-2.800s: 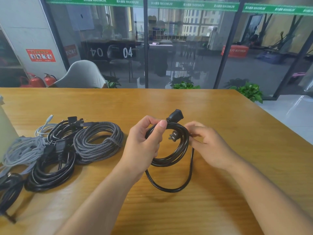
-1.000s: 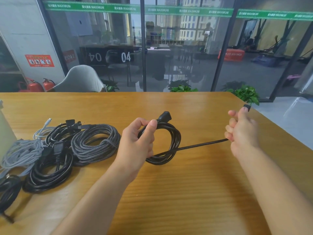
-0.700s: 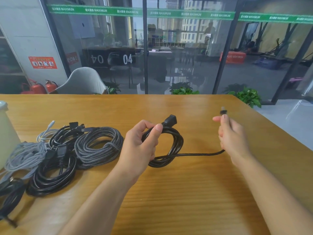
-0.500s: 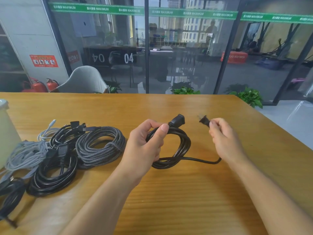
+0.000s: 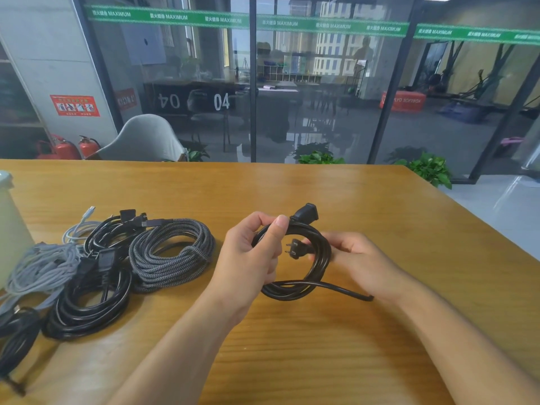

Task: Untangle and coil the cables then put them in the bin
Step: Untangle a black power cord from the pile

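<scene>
At far left a pale container [image 5: 11, 229] stands by grey cable [image 5: 43, 267], black coils [image 5: 87, 299] and a braided coil [image 5: 172, 255], all on the wooden table [image 5: 321, 361]. These lie well clear. The left hand [image 5: 251, 255] pinches the top of the black power cord [image 5: 309, 270], held just above the table. It looks springy and light (loops will want to open), so hold across the bundled turns. The right hand [image 5: 359, 264] seems to grip the two-prong plug [image 5: 298, 248] inside the coil; its fingertips are hidden.

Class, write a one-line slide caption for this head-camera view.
Left hand grips a coiled black power cable while right hand feeds its plug through the loop.
</scene>
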The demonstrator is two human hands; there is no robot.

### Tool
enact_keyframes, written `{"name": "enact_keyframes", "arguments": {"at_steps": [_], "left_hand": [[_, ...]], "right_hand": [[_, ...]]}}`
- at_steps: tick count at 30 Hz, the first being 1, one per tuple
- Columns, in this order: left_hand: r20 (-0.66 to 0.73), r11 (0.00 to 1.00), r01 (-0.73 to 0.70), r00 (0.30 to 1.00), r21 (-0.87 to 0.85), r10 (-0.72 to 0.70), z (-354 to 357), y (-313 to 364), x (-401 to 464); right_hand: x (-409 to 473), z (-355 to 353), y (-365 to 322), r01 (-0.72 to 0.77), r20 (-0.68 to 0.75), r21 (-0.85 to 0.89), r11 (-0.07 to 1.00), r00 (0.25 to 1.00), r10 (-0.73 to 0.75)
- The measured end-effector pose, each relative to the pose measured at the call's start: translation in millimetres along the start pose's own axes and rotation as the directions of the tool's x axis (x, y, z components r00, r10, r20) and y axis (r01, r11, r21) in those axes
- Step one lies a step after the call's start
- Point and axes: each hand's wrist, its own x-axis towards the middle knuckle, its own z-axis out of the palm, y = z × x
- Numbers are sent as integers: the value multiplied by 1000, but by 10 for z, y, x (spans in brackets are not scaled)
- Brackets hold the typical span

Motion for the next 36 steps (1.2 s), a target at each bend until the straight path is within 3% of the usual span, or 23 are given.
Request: {"name": "enact_keyframes", "arguments": {"at_steps": [6,11,14,21,24,27,33,36], "left_hand": [[-27,1000,26,999,11,-26,11,-46,9],[-41,1000,25,999,1,-25,44,-41,2],[-63,1000,14,998,-11,-14,58,-41,8],[-82,998,-9,997,60,14,88,-90,10],[-121,997,-16,992,74,25,63,-91,22],[-152,997,-15,988,70,26,52,-97,34],[-186,990,-19,982,140,45,32,-118,51],[-168,986,-23,984,164,51,31,-131,52]], "right_hand": [[-25,-21,4,28,-29,193,981,999,-23],[-36,-59,-10,31,147,359,933,985,-90],[-41,37,-34,44,166,363,931,980,-111],[-18,303,-50,125,-227,148,981,970,-89],[-58,302,-92,187,-389,-88,978,898,-206],[-71,333,-79,231,-432,-197,953,852,-296],[-40,305,-53,287,-525,-108,952,797,-299],[-23,258,-102,322,-595,105,941,778,-200]]}}
